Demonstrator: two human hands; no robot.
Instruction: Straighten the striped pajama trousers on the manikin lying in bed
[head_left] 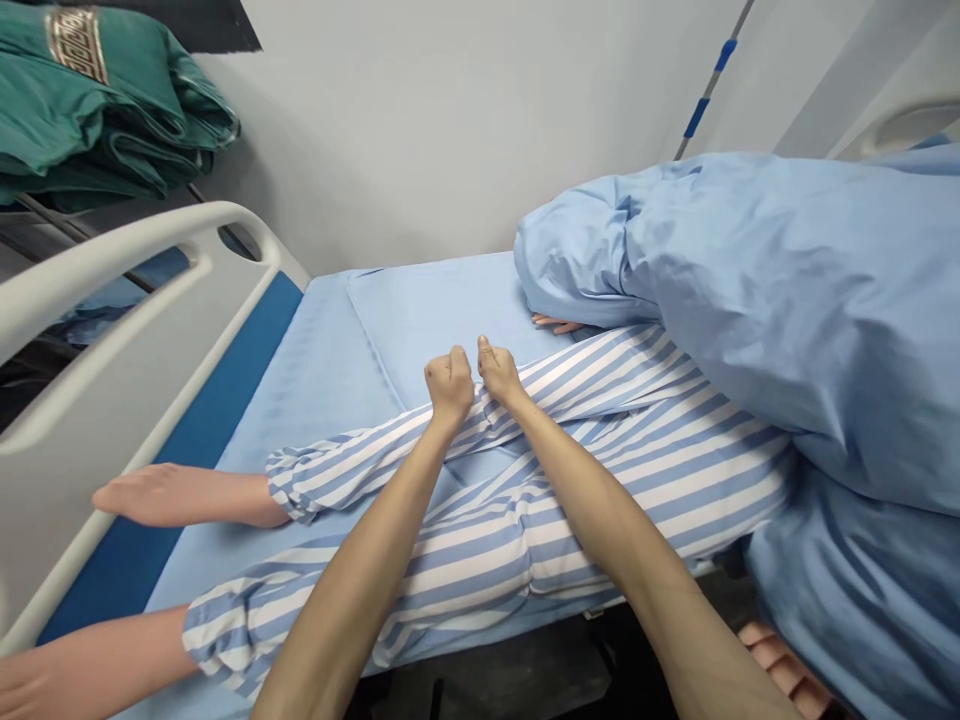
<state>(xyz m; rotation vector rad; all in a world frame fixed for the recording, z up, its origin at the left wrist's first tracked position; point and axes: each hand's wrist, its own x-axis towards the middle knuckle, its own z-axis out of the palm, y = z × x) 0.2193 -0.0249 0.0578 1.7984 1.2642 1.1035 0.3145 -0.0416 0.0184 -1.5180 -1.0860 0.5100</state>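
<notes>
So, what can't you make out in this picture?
All in the head view:
- The figure's head: hidden by the blue blanket or beyond the right edge.
- The lower foot: cut off by the left edge.
- The fingers at bottom right: partly under the blanket, so their hand is hidden.
- Whether the left hand and right hand touch the striped trousers: the fists hide their own undersides.
</notes>
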